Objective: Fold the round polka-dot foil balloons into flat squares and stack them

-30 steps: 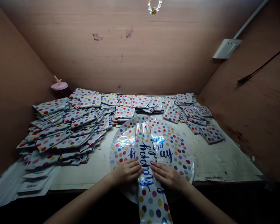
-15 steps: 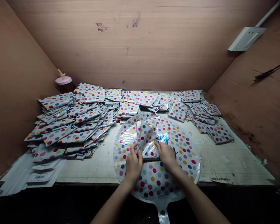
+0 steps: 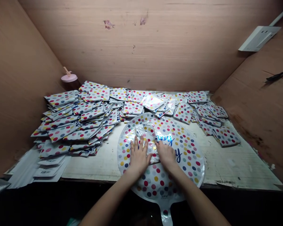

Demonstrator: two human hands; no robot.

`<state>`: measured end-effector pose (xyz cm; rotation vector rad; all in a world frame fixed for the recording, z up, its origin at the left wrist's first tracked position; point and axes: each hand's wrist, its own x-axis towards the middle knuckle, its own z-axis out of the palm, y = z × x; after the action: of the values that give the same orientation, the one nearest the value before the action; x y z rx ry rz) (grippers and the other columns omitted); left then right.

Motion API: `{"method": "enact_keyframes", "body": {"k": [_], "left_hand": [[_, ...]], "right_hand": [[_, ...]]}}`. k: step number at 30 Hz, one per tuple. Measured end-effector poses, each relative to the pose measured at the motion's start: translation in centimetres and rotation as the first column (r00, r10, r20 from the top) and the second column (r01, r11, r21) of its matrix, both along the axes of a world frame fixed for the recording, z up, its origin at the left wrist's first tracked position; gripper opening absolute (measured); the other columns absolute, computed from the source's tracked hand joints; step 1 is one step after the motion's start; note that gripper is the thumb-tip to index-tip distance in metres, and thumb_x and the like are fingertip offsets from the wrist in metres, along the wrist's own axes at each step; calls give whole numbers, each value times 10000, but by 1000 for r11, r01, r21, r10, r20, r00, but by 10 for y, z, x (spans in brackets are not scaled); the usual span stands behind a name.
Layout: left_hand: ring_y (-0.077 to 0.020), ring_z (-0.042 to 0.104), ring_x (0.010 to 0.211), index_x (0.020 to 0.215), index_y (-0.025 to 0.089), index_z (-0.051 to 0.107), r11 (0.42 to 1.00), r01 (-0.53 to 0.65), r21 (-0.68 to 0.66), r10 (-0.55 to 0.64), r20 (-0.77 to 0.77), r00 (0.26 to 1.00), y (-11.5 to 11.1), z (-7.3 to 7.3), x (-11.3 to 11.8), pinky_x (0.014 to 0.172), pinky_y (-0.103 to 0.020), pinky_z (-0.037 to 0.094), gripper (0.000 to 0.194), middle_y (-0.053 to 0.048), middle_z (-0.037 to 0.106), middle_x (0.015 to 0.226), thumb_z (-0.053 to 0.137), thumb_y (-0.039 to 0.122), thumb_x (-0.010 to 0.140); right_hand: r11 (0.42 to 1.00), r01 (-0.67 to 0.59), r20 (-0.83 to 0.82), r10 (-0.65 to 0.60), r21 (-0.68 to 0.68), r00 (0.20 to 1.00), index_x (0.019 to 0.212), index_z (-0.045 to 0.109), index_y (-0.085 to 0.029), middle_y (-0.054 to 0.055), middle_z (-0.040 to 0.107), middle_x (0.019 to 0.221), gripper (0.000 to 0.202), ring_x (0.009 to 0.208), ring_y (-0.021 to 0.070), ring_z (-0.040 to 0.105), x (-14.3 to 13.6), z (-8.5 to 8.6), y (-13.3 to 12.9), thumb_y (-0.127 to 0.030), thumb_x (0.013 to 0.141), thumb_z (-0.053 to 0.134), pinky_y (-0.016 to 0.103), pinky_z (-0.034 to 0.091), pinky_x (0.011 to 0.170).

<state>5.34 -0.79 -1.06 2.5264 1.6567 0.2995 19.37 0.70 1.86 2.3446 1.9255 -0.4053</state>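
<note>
A round, flat foil balloon (image 3: 188, 144) with coloured dots and blue lettering lies on the table, its tail hanging over the front edge. On top of it is a folded dotted foil balloon (image 3: 146, 129), a shiny packet partly covered by my hands. My left hand (image 3: 139, 158) is open, its fingers spread and pressing flat on that packet. Curled at the packet's right edge, my right hand (image 3: 167, 156) grips it between thumb and fingers; the fingertips are partly hidden.
Piles of folded dotted balloons (image 3: 70, 133) stand at the left, along the back and at the right (image 3: 226, 136). White cards with barcodes (image 3: 47, 171) lie at the front left. A pink-lidded cup (image 3: 69, 78) is in the back corner. Wooden walls (image 3: 136, 47) enclose the table (image 3: 235, 169).
My left hand has gone from pinching the packet's left edge to lying flat on it. The packet now lies flatter, and more blue lettering shows. The whole view has shifted slightly.
</note>
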Motion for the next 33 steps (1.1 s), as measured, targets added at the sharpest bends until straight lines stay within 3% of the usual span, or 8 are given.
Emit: {"method": "enact_keyframes", "body": {"k": [5, 9, 12, 15, 21, 26, 29, 33], "left_hand": [[-308, 78, 1443, 1463, 288, 297, 994, 105, -27, -104, 11, 994, -4, -3, -4, 1134, -594, 71, 564, -84, 163, 1569, 364, 481, 938], [-342, 27, 1439, 1482, 275, 242, 980, 177, -94, -175, 33, 984, 4, 0, -11, 1111, -627, 45, 716, -124, 84, 1575, 392, 627, 877], [-408, -9, 1423, 1492, 203, 214, 943, 296, -150, -291, 53, 955, 8, 11, -22, 1088, -662, 26, 1061, -178, 52, 1565, 573, 756, 661], [-341, 128, 1430, 1464, 198, 295, 868, 477, -139, -461, 133, 877, 3, 19, -40, 1130, -592, 42, 900, -142, 231, 1539, 665, 516, 708], [-189, 578, 1155, 1186, 237, 601, 842, 537, -52, -462, 445, 768, -25, 9, -63, 1094, -438, 296, 418, -51, 653, 1212, 414, 117, 832], [-229, 648, 859, 1069, 187, 609, 974, 109, -200, 19, 550, 835, -26, 6, -43, 778, -375, 496, 262, -82, 695, 916, 426, 232, 886], [-235, 642, 789, 1270, 152, 476, 958, -120, -261, 242, 507, 828, -20, 5, -33, 682, -344, 500, 412, -82, 658, 869, 447, 341, 906], [-207, 635, 713, 1420, 116, 288, 934, -155, -321, 307, 504, 807, -17, 3, -30, 648, -321, 506, 574, -45, 632, 793, 442, 338, 914]], "right_hand": [[974, -104, 63, 94, 200, 994, 1153, 561, -146, 197, 662, 1066, 334, 939, 291, 661, 4, 4, -16, -300, 976, 323, 415, 518, 767], [674, -602, 152, 603, 427, 783, 1173, 592, -114, 170, 560, 1302, 341, 1232, 311, 497, 27, -5, -41, -144, 867, 443, 490, 403, 1036], [528, -676, 194, 696, 514, 691, 1235, 546, -32, 194, 541, 1327, 436, 1309, 302, 420, 44, -10, -48, -49, 821, 414, 490, 396, 1064], [427, -677, 94, 803, 600, 589, 1184, 574, -33, 191, 560, 1307, 411, 1350, 277, 365, 55, -7, -57, -46, 815, 395, 478, 379, 1082], [600, -574, -415, 800, 557, 434, 1121, 593, -123, 183, 533, 1340, 390, 1345, 306, 368, 71, -15, -91, -347, 802, 593, 452, 421, 1028], [921, -47, -717, 333, 387, 613, 938, 621, -185, 95, 695, 836, 365, 763, 229, 661, 56, -22, -67, -478, 916, 403, 355, 529, 688], [940, 185, -739, 93, 285, 667, 706, 535, -215, 23, 583, 582, 438, 547, 183, 554, 39, -15, -36, -550, 916, 346, 290, 438, 528], [946, 205, -747, 55, 251, 663, 691, 496, -223, -30, 525, 532, 380, 502, 156, 505, 30, -10, -15, -571, 841, 482, 250, 361, 479]]}}
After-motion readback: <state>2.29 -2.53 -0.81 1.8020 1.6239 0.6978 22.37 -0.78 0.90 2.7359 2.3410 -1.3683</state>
